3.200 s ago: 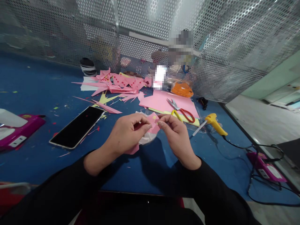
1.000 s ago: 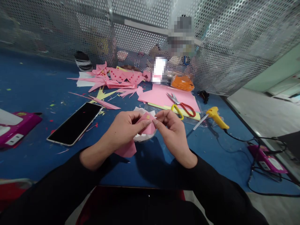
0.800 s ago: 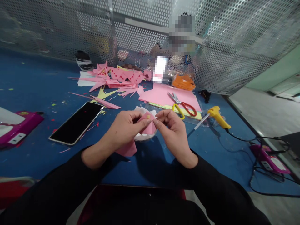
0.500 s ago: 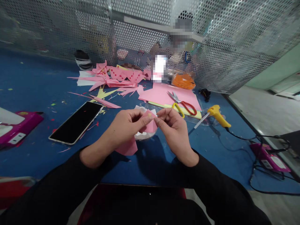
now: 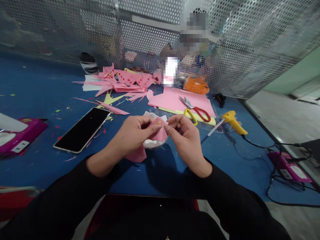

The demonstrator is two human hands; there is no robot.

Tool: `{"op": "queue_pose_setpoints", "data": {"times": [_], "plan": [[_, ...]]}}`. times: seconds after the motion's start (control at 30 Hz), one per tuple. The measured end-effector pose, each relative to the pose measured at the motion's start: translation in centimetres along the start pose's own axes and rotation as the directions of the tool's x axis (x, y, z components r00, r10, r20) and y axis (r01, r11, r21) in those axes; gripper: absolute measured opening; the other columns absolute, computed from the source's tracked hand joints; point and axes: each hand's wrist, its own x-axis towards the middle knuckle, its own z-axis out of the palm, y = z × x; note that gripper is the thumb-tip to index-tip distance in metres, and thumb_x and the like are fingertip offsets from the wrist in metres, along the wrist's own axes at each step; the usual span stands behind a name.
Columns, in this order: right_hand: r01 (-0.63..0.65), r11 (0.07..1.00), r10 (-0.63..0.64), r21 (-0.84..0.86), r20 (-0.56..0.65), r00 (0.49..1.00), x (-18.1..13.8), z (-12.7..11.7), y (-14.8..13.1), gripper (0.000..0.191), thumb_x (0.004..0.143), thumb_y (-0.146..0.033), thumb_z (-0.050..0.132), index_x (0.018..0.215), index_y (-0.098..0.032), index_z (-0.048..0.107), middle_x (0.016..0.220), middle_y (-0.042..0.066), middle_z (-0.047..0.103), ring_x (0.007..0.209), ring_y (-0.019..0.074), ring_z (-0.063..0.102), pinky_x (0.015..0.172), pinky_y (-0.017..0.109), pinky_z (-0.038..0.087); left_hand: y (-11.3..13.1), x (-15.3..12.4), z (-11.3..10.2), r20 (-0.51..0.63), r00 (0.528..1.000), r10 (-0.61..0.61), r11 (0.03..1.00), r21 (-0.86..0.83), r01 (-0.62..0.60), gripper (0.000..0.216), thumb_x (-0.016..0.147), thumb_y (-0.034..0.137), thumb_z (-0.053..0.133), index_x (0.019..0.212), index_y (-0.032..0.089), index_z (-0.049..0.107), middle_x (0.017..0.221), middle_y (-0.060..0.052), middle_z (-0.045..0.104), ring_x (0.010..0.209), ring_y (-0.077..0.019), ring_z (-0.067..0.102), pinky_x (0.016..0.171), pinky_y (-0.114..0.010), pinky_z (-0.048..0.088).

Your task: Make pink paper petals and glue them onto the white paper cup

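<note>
My left hand (image 5: 136,131) pinches a piece of pink paper (image 5: 160,134) between thumb and fingers. The paper has a small yellowish patch near my left thumb tip. At its right edge my right hand (image 5: 183,135) is closed, thumb and forefinger pressed on the same paper. Under both hands sits a round white thing (image 5: 150,144), mostly hidden, with a ragged white edge showing. Another pink flap (image 5: 137,155) hangs below my left hand; whether it joins the held piece I cannot tell.
Scissors (image 5: 195,109) lie on pink and yellow sheets (image 5: 172,98). A yellow glue gun (image 5: 233,122) with a cord rests at the right. A black phone (image 5: 83,130) lies at the left. Pink paper scraps (image 5: 130,81) are heaped behind, before a perforated metal screen (image 5: 150,36).
Almost nothing differs. Both hands keep their pinch on the pink paper, and the view has shifted very slightly.
</note>
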Motion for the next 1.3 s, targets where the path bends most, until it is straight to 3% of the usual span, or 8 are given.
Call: {"op": "queue_pose_setpoints", "data": {"times": [0.5, 0.73, 0.9, 1.07, 1.13, 1.2, 1.23, 1.3], "plan": [[-0.006, 1.0, 0.006, -0.029, 0.009, 1.0, 0.0, 0.2, 0.1, 0.011, 0.083, -0.026, 0.066, 0.091, -0.023, 0.059, 0.071, -0.005, 0.059, 0.064, 0.0122, 0.053, 0.062, 0.029, 0.043, -0.3, -0.1, 0.0, -0.008, 1.0, -0.013, 0.999, -0.043, 0.012, 0.034, 0.079, 0.048, 0.068, 0.064, 0.017, 0.062, 0.062, 0.002, 0.052, 0.059, -0.012, 0.044, 0.052, -0.022, 0.034], [0.01, 1.0, -0.01, -0.004, -0.034, 0.999, 0.6, -0.2, 0.2, 0.011, 0.082, -0.028, 0.067, 0.089, -0.023, 0.06, 0.069, -0.005, 0.059, 0.063, 0.0126, 0.053, 0.061, 0.029, 0.043, -0.1, 0.1, -0.2, 0.076, 0.995, -0.058, 0.987, -0.144, 0.069, 0.049, 0.084, 0.065, 0.06, 0.078, 0.017, 0.069, 0.07, -0.003, 0.064, 0.063, -0.0154, 0.057, 0.058, -0.026, 0.048], [0.033, 0.999, -0.036, -0.035, -0.078, 0.996, 0.9, -0.4, 0.3, 0.01, 0.082, -0.027, 0.066, 0.087, -0.022, 0.06, 0.067, -0.006, 0.057, 0.061, 0.0118, 0.052, 0.061, 0.029, 0.042, -0.3, 0.1, -0.6, 0.113, 0.991, -0.067, 0.998, 0.024, 0.064, 0.032, 0.076, 0.05, 0.073, 0.079, 0.018, 0.07, 0.064, 0.0, 0.066, 0.06, -0.0166, 0.062, 0.057, -0.026, 0.047], [0.118, 0.988, -0.12, -0.101, -0.023, 0.992, 1.2, -0.8, 0.1, 0.008, 0.088, -0.026, 0.062, 0.094, -0.023, 0.059, 0.077, -0.003, 0.063, 0.069, 0.0134, 0.059, 0.067, 0.031, 0.048, 0.4, 0.0, -0.8, 0.087, 0.986, -0.139, 0.989, -0.029, 0.142, 0.029, 0.073, 0.046, 0.072, 0.071, 0.017, 0.068, 0.055, 0.001, 0.063, 0.05, -0.0147, 0.057, 0.05, -0.025, 0.044], [0.228, 0.948, -0.243, -0.222, -0.044, 0.969, 2.0, -2.1, -0.2, 0.009, 0.09, -0.024, 0.059, 0.099, -0.023, 0.059, 0.089, 0.001, 0.068, 0.079, 0.0158, 0.064, 0.076, 0.034, 0.051, 0.8, 0.0, -0.9, 0.044, 0.989, -0.138, 0.988, -0.058, 0.14, 0.028, 0.071, 0.045, 0.074, 0.068, 0.018, 0.066, 0.054, 0.001, 0.063, 0.049, -0.0143, 0.056, 0.05, -0.024, 0.045], [0.305, 0.837, -0.388, -0.454, -0.098, 0.917, 3.3, -4.7, -0.5, 0.017, 0.089, -0.018, 0.056, 0.104, -0.023, 0.059, 0.101, 0.005, 0.069, 0.09, 0.019, 0.065, 0.084, 0.039, 0.049, 1.0, 0.0, -1.1, 0.022, 0.99, -0.136, 0.987, -0.085, 0.137, 0.029, 0.071, 0.045, 0.074, 0.068, 0.018, 0.066, 0.052, 0.001, 0.062, 0.049, -0.0141, 0.056, 0.05, -0.025, 0.045], [0.292, 0.75, -0.441, -0.594, -0.119, 0.89, 4.0, -6.5, -0.7, 0.023, 0.086, -0.013, 0.054, 0.107, -0.023, 0.059, 0.105, 0.007, 0.068, 0.095, 0.0209, 0.064, 0.087, 0.041, 0.047, 1.0, 0.1, -1.1, 0.019, 0.991, -0.134, 0.986, -0.101, 0.135, 0.029, 0.071, 0.046, 0.074, 0.069, 0.018, 0.067, 0.052, 0.001, 0.062, 0.05, -0.0141, 0.056, 0.05, -0.025, 0.046], [0.106, 0.534, -0.431, -0.839, -0.162, 0.888, 5.2, -10.6, -0.9, 0.031, 0.078, -0.007, 0.056, 0.105, -0.02, 0.06, 0.107, 0.011, 0.066, 0.102, 0.0258, 0.061, 0.091, 0.046, 0.041, 0.9, 0.1, -1.1, 0.019, 0.992, -0.128, 0.983, -0.133, 0.13, 0.03, 0.072, 0.048, 0.073, 0.07, 0.018, 0.068, 0.053, 0.0, 0.062, 0.05, -0.0142, 0.056, 0.05, -0.025, 0.046]]}}
